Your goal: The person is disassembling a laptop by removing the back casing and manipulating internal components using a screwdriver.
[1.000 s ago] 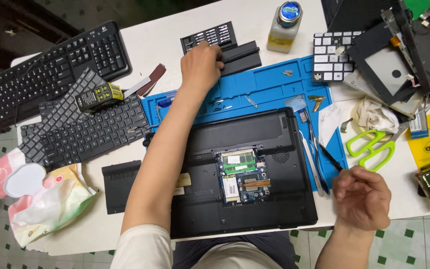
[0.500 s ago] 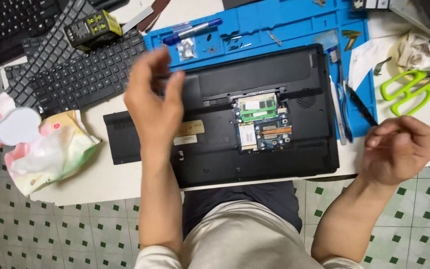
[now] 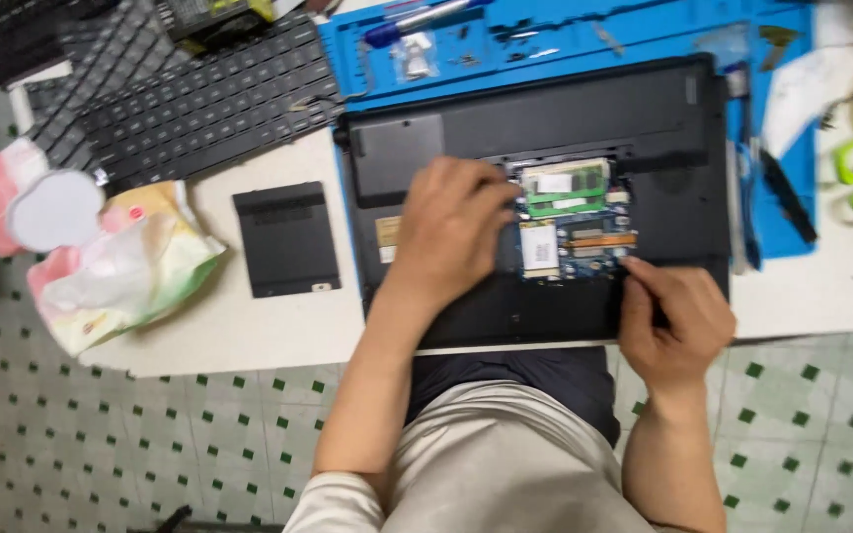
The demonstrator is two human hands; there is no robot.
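the laptop (image 3: 545,197) lies belly-up on the bench (image 3: 278,336), its bay uncovered. left hand (image 3: 451,232) rests flat beside the boards, steadying; right hand (image 3: 673,316) pinches at the bay's edge, whether gripping anything i cannot tell. cover (image 3: 285,239) lies aside.

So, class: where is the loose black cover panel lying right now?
In the head view, the black cover panel lies flat on the white table, just left of the laptop, below the loose keyboard.

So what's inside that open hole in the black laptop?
Inside the laptop are green circuit boards and a small white card. The left hand covers the hole's left edge.
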